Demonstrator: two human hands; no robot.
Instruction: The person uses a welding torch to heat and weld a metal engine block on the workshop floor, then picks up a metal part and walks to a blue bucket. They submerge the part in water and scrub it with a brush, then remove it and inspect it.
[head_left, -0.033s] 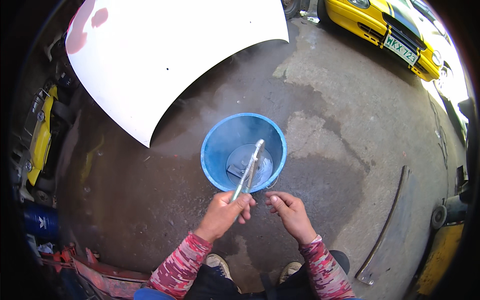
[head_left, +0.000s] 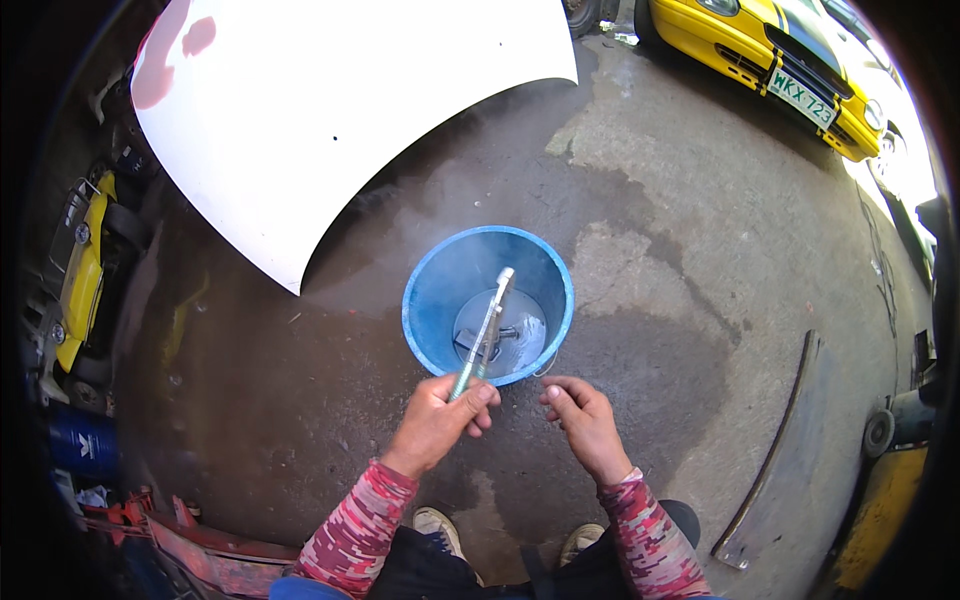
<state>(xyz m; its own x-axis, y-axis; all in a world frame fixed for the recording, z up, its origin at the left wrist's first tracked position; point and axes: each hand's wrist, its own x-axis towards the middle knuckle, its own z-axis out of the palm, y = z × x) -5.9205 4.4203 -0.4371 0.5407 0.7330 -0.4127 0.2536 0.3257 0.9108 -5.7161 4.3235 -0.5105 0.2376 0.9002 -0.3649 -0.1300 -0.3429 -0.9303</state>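
- Covering most of the view, one concrete floor, with dark patches that look wet.
- One yellow car, of which only the front is seen, at the upper right.
- One white panel, broad and curved, at the upper left, with reddish patches at its corner.
- One long curved strip, on the floor at the right.
- One blue bucket, in the middle before the person; a thin haze seems to hang over it.
- Two shoes, below the hands.
- Two hands, both by the near rim of the bucket. The left hand is closed around the lower part of a tool. The right hand is half curled, just beside the wire handle; I cannot tell whether it pinches something small.
- One two-armed metal tool, slanting up from the left hand, its tip over the bucket. The step in hand, I judge, is guiding this tool above the bucket; the next move would probably call for a firm grip and a careful aim of the tip.
- At least two small items, lying in shallow liquid in the bucket: one dark block and one metal piece.
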